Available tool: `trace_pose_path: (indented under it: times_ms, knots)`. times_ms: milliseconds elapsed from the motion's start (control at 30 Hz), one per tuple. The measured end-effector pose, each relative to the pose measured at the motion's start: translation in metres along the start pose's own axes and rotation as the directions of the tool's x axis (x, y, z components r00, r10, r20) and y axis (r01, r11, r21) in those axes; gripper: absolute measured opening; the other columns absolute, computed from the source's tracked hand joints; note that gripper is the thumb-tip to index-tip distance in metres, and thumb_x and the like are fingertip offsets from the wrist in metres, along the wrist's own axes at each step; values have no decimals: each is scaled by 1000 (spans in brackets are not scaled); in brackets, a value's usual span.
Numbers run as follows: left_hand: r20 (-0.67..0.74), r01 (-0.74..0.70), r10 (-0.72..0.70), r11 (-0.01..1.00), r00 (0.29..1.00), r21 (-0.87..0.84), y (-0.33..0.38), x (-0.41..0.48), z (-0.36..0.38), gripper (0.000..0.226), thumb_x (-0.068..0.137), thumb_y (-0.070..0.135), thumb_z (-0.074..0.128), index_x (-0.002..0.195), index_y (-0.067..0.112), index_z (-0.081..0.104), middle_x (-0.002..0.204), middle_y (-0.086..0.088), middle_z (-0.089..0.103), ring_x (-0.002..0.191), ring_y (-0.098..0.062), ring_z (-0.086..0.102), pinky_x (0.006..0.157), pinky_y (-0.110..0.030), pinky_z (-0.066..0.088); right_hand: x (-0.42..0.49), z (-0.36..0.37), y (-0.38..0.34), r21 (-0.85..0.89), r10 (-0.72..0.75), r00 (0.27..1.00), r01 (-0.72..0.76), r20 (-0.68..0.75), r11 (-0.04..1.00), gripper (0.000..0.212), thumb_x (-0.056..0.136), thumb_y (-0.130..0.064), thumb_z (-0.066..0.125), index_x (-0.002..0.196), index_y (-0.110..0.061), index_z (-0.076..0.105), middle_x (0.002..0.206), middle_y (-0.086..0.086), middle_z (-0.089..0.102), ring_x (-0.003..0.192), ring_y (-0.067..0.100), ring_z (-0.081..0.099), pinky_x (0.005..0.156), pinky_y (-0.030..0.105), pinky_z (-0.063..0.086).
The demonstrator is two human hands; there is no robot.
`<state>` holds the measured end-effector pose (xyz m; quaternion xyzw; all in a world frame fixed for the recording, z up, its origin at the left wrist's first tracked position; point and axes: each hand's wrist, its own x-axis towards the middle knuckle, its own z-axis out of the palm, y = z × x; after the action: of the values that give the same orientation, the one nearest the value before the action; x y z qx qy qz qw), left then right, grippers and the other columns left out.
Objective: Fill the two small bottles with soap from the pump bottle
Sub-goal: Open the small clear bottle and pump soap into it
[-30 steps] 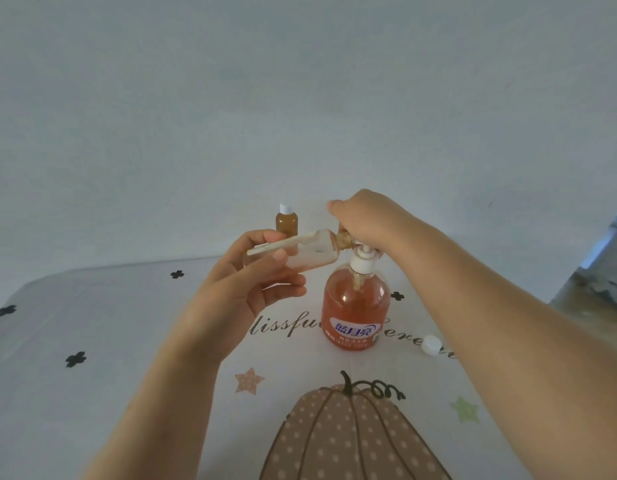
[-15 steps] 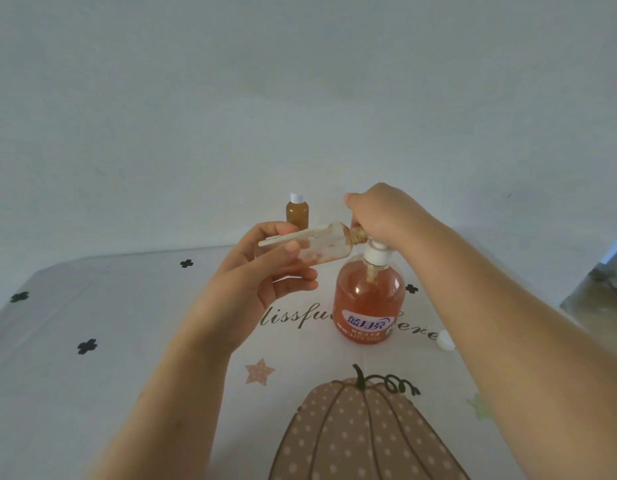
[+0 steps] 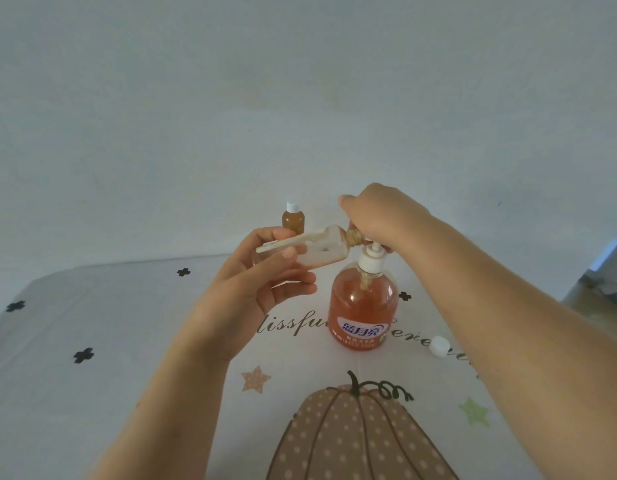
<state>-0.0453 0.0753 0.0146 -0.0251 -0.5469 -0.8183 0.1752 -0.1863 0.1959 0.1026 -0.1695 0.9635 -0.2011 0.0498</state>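
On the pumpkin cloth [image 3: 92, 306], the left hand [image 3: 265, 285] grips a clear bottle [image 3: 317, 252] sideways, mouth at the spout of the central pump bottle [image 3: 362, 306]. The right hand [image 3: 380, 216] curls over its head; this fill likely needs steady presses.

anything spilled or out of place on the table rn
No spill shows. A loose white cap lies on the tablecloth right of the pump bottle, off any bottle. The left hand holds the small clear bottle almost on its side, mouth against the spout. Nothing else stands out.
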Motion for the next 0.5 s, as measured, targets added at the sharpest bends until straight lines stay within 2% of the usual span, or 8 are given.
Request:
trace_pose_path:
  times_ms: [100,200,300,400,500]
  knots:
    - [4,-5,5,1000,1000,7,1,0,1,19,85,13,61,103,13,61,93,-15,67,77,-28,67,73,-36,58,-1,-2,0,-39,-21,1000,20,-6,999,42,103,-40,35,90,-14,66,72,3,61,60,20,53,58,28,36]
    - [3,0,0,1000,1000,2,2,0,0,19,84,13,62,104,12,60,93,-14,67,77,-27,67,73,-35,58,-1,-1,-1,-20,-25,1000,25,8,999,40,102,-37,36,84,-13,62,75,5,62,62,22,53,61,29,37]
    - [2,3,-3,1000,1000,11,1,-1,0,19,84,14,62,103,13,60,90,-12,68,76,-27,67,73,-35,58,0,0,-3,-9,-23,999,23,35,1000,38,103,-28,36,99,-9,69,85,8,65,74,24,58,71,32,42]
    - [7,9,-9,1000,1000,22,0,0,-1,19,84,13,61,103,12,60,92,-13,68,76,-27,67,73,-35,58,0,6,-2,-36,-43,998,45,55,998,35,104,-12,36,114,-5,69,106,12,67,97,30,64,89,35,51]
    - [-6,16,-16,999,1000,52,-1,1,-4,21,85,14,61,105,11,59,95,-13,68,76,-27,66,74,-36,59,1,13,5,-23,-89,995,90,48,996,32,105,-7,38,118,-4,67,117,14,66,102,32,63,96,41,53]
